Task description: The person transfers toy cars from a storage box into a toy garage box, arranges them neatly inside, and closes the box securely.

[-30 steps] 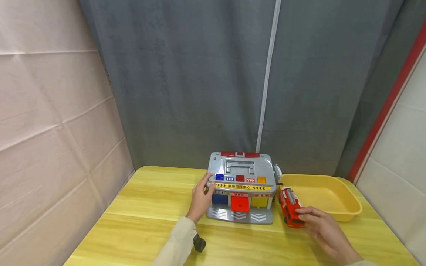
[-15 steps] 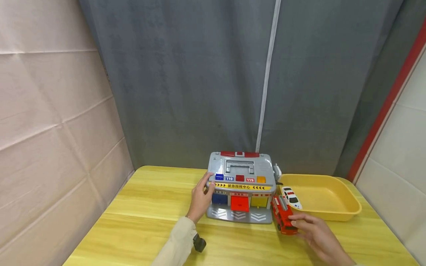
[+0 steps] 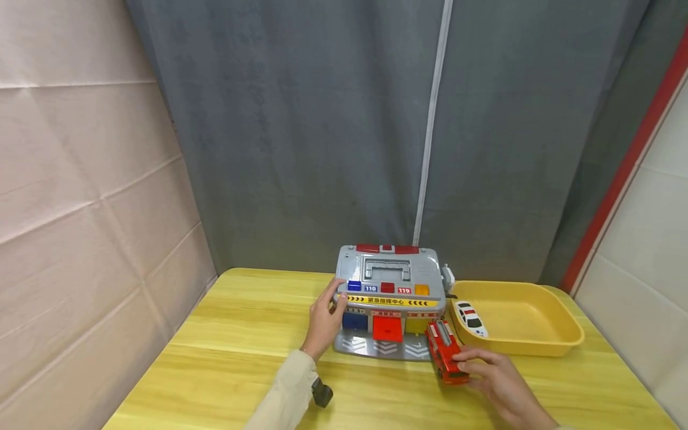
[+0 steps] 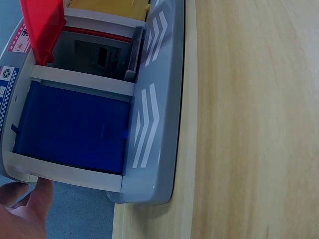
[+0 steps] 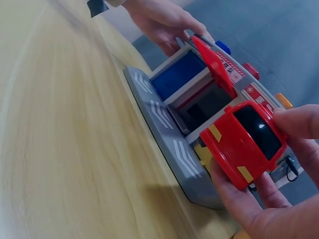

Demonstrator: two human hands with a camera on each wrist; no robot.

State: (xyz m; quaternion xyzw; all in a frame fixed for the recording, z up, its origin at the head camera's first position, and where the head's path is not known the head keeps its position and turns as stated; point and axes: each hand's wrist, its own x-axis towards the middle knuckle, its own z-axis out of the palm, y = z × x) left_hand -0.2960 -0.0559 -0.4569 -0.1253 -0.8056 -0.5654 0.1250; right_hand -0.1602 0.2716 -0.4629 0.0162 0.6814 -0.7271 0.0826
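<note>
One left hand is at the left end of the one toy station, thumb and fingers gripping the roof's front corner. Across the station's front are three doors: blue door down, red door swung up, yellow door down. One red toy truck is at the station's front right corner, overlapping its apron in the head view; whether it touches the apron I cannot tell. One right hand, nearer than the station and to its right, pinches the truck's near end between thumb and fingers. Just right of the station stands one yellow tray with one white toy car inside, at the end nearest the station.

A pale cloth hangs well left of the station, a grey curtain behind it, a white panel with a red border well to its right.

Left of the station the wood-grain table runs broad to a slanting edge; its back edge passes near the station's rear. Right of the station, the tray leaves only a narrow margin before the right edge.
</note>
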